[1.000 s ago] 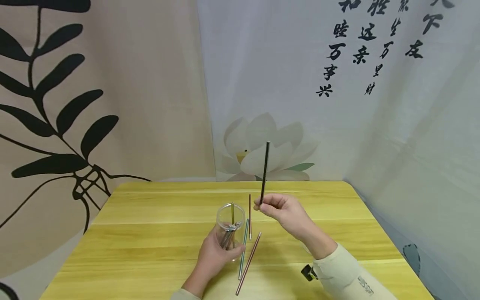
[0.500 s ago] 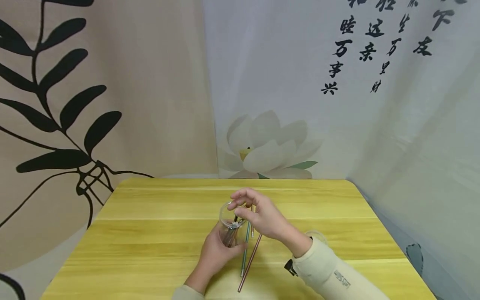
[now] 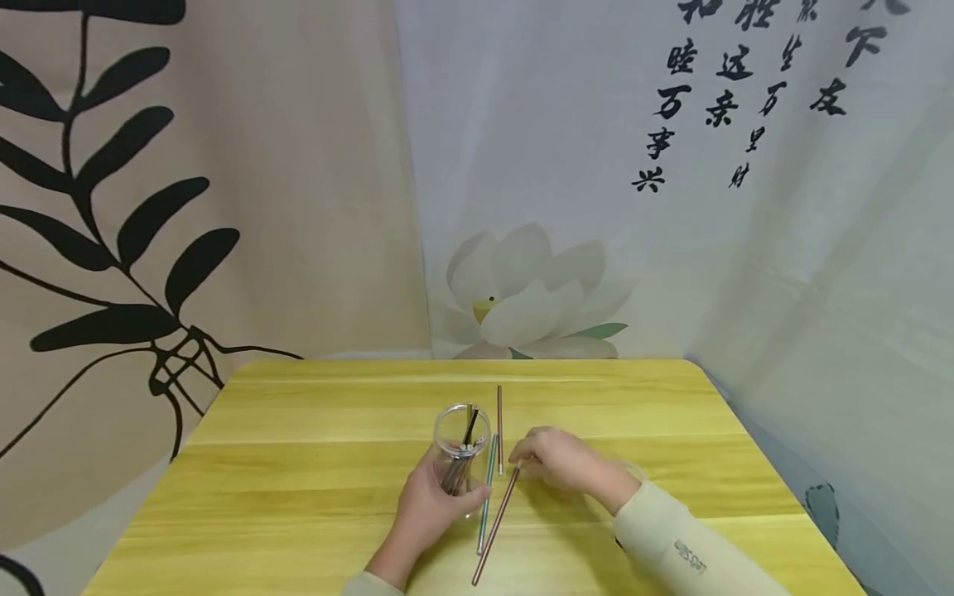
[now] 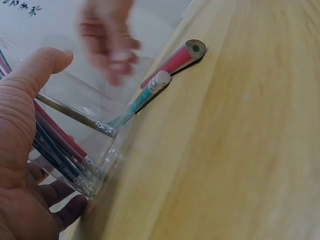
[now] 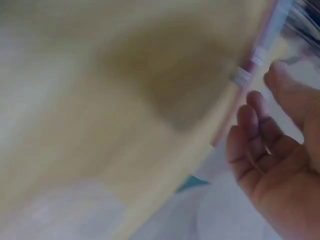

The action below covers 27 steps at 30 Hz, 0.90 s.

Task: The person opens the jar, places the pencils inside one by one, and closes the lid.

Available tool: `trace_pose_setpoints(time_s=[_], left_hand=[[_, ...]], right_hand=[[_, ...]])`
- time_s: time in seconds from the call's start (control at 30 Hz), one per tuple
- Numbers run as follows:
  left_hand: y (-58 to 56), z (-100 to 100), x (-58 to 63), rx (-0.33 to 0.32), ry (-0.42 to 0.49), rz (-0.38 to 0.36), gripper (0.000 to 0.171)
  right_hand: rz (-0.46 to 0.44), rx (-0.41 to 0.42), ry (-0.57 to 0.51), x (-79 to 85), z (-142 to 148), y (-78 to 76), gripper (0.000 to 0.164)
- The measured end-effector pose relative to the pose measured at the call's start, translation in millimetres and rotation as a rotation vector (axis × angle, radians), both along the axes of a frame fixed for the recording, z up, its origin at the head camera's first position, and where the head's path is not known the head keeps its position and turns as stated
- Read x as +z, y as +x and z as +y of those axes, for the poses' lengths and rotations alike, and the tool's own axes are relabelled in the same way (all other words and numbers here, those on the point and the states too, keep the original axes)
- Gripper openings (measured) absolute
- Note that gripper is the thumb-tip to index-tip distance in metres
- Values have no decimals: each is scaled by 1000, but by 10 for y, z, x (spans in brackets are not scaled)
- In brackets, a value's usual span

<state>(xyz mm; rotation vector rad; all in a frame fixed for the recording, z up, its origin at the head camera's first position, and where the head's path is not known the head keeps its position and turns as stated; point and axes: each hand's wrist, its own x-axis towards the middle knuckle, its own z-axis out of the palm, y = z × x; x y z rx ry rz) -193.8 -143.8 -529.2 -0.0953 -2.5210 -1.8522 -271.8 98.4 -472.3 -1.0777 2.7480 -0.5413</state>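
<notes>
In the head view, my left hand (image 3: 431, 503) grips a clear glass jar (image 3: 441, 440) from its left side. Several pencils (image 3: 456, 473) stand in it, a black one (image 3: 470, 425) and a gold one among them. The left wrist view shows their eraser ends down near the jar's base. My right hand (image 3: 559, 459) is just above the table, fingertips close to the upper end of a reddish pencil (image 3: 498, 523). Its fingers are loosely bent, thumb apart, holding nothing in the right wrist view. A teal pencil (image 3: 487, 501) and another reddish pencil (image 3: 500, 426) lie beside the jar.
The yellow wooden table (image 3: 313, 463) ends at a printed cloth backdrop (image 3: 328, 207). A clear, rounded thing (image 3: 633, 470) shows partly behind the right wrist. The lying pencils are close together between jar and right hand, the teal one's lower end near the front reddish one.
My right hand lowered the black pencil into the jar, let go of it, then moved right and down to the reddish pencil's end. My left hand stays on the jar.
</notes>
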Motion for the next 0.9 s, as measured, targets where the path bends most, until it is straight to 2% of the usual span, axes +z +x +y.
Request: trace_pose_setpoints(time_s=[0.07,0.17,0.3,0.43,0.5,0.67,0.8,0.9], left_hand=[[9,11,9,-3,0,-6,65],[13,20,17,4,2,-15,66],[10,22,11,20,-11,-17,66],[-1,28,-8,36,-39,6,68],[-2,28,-15,33,-30,8,70],[5,29,-30,-6,49,-26,72],[16,10,-36,-3,40,-14,71],[15,2,-27,-9,28,-6,70]], right_hand=[[49,98,57,-150,55,9,23],[157,196,78,-264,68,41,23],[299,288,132,-325,48,100,14],[429,341,206,-388,69,170,15],[446,339,232,-402,92,204,16],[409,327,258,-361,170,295,18],[368,329,251,-332,226,355,13],[352,319,205,-289,304,370,14]])
